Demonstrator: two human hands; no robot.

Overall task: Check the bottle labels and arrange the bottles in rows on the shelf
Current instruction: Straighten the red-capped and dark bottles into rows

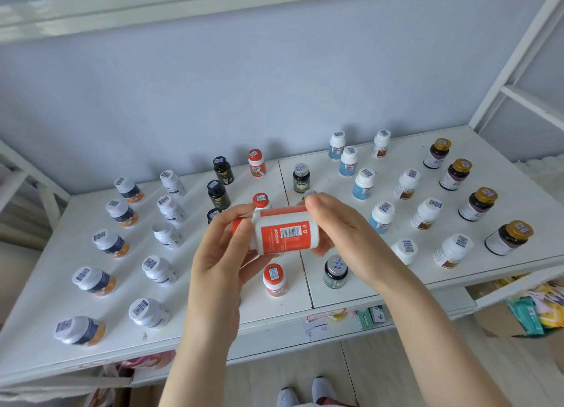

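A white bottle with an orange label and a barcode (283,232) lies sideways in the air above the white shelf (45,284), label facing me. My left hand (225,254) grips its red-capped end and my right hand (332,226) holds the base end. Under them stands a column of red-capped bottles: one at the back (256,163), one just behind the held bottle (261,201), one in front (274,280). Partly hidden by my left hand is a black bottle (213,215).
Rows of bottles fill the shelf: white and orange ones (80,330) at the left, white ones (149,312), black ones (218,194), blue-labelled ones (363,184), gold-capped dark ones (509,237) at the right. A lower shelf holds small boxes (370,316). A cardboard box (500,321) sits at lower right.
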